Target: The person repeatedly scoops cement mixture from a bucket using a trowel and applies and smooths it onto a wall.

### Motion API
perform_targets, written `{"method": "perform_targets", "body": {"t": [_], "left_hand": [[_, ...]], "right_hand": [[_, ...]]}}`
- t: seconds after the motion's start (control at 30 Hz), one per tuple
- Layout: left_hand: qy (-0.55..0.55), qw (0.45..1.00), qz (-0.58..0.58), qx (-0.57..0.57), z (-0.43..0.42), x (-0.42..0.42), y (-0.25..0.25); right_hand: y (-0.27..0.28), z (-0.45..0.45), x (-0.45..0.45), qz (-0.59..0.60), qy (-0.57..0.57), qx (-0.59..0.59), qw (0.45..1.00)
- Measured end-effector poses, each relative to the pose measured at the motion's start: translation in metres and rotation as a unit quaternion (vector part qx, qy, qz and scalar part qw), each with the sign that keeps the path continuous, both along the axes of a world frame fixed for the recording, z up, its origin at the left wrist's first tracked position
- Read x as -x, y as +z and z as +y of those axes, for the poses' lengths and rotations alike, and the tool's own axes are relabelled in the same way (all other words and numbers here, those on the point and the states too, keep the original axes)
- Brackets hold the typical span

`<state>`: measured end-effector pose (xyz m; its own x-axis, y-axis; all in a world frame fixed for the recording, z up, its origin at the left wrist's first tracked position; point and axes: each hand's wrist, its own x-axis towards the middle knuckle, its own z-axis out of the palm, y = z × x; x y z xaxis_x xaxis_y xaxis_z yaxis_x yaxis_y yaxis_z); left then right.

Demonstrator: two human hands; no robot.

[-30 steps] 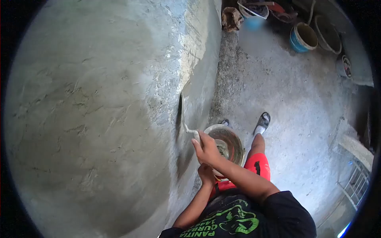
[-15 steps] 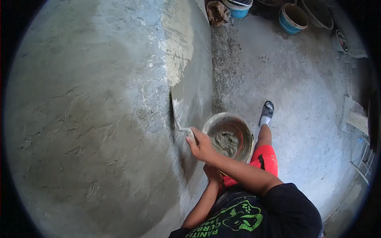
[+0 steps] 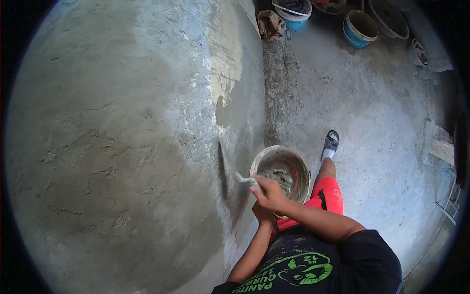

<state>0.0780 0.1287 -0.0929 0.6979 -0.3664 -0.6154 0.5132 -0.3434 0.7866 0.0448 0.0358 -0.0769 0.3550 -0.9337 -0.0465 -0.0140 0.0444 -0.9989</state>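
My right hand (image 3: 270, 195) is closed around the handle of a plastering trowel (image 3: 241, 177). The trowel's blade is edge-on beside the wall (image 3: 122, 161); whether it touches the surface is hard to tell. Wet grey mortar covers much of that wall, with a pale, rough strip (image 3: 223, 73) higher up. Below the right forearm, my left hand (image 3: 265, 215) is curled at the near side of a bucket (image 3: 258, 158), its fingertips hidden. Grey mortar (image 3: 281, 177) lies inside the bucket.
On the concrete floor (image 3: 362, 117) stands my foot in a dark sandal (image 3: 332, 140). At the far end are a crumpled brown bag (image 3: 270, 25), a blue-and-white bucket (image 3: 293, 22), another blue bucket (image 3: 360, 29) and a large tub (image 3: 390, 19). A metal frame (image 3: 446, 208) lies at right.
My right hand and the trowel have moved down the view and right, closer over the bucket. A dark patch of mortar now shows on the pale strip. The view has shifted slightly.
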Motion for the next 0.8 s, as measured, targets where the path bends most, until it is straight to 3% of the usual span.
{"method": "perform_targets", "body": {"t": [0.03,0.1,0.17,0.23,0.27,0.33,0.4,0.5,0.6,0.73,0.8], "left_hand": [[-0.038,0.996,0.015,-0.078,0.005,-0.002,0.004],[-0.020,0.996,0.056,-0.062,0.029,-0.009,-0.016],[-0.074,0.993,0.012,-0.089,0.045,-0.012,-0.031],[-0.069,0.995,-0.007,-0.072,0.038,-0.002,-0.017],[-0.046,0.997,0.008,-0.055,0.033,0.002,-0.008],[-0.025,0.998,0.024,-0.046,0.029,0.003,0.002],[0.033,0.996,0.079,-0.036,0.019,0.004,0.004],[0.033,0.998,0.049,-0.015,0.014,0.006,0.012],[0.011,0.994,0.070,-0.080,0.037,-0.009,-0.010],[-0.009,0.999,0.008,-0.051,0.036,-0.004,-0.011],[-0.027,0.997,-0.005,-0.076,0.048,-0.010,-0.016]], "right_hand": [[0.004,-0.012,0.001,-0.001,-0.001,0.001,1.000],[0.001,-0.054,0.003,0.025,-0.024,-0.109,0.993],[-0.026,-0.094,-0.029,0.035,-0.083,-0.067,0.994],[-0.025,-0.123,-0.057,-0.032,-0.048,-0.135,0.989],[-0.020,-0.118,-0.067,-0.033,-0.049,-0.137,0.989],[-0.009,-0.086,-0.081,0.013,-0.061,0.006,0.998],[0.014,-0.047,-0.062,-0.003,-0.023,0.005,1.000],[0.003,-0.014,-0.035,-0.029,-0.025,0.045,0.998],[-0.018,-0.042,-0.032,0.025,-0.066,-0.052,0.996],[-0.047,-0.083,-0.064,0.059,-0.058,-0.061,0.995],[-0.038,-0.068,-0.077,0.103,0.024,-0.097,0.990]]}}
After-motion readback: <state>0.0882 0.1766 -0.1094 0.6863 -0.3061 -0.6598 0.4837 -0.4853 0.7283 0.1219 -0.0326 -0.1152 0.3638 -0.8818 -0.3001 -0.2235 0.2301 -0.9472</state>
